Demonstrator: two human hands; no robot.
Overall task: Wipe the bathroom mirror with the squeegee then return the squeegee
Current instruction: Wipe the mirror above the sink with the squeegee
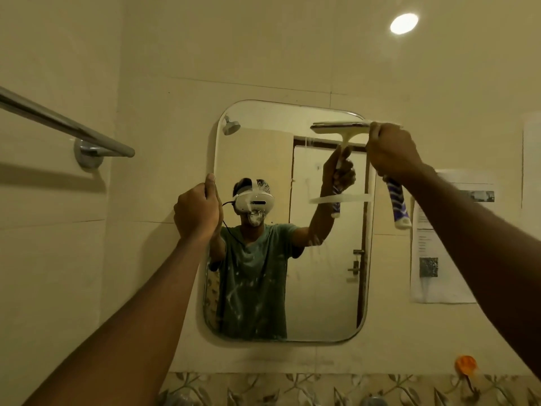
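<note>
The right hand (pixel 390 150) was closed tight around the squeegee (pixel 396 206), up by the top right corner of the mirror (pixel 322 288). The hand hid the middle of the handle. The blue and white end of the handle stuck out below the hand, and the pale blade poked out above it, lying flat along the top of the glass. The glass showed the same blade and fist again, just to the left.

The left hand (pixel 197 212) was on the left edge of the mirror, about halfway up. Its fingers were curled over the rim and its thumb pointed up along the side.

The mirror was tall with round corners. It hung on a wall (pixel 263 54) of plain pale tiles. White streaks and spots sat on the lower part of the glass. A strip of tiles with leaf shapes (pixel 292 388) ran along the bottom of the wall.

A shiny metal towel bar (pixel 64 124) was fixed to the wall on the left. Sheets of paper (pixel 439 259) were stuck to the wall right of the mirror, and the right arm covered part of them. A small orange thing (pixel 465 364) hung low on the right. A round light (pixel 404 23) glowed high up on the right.
</note>
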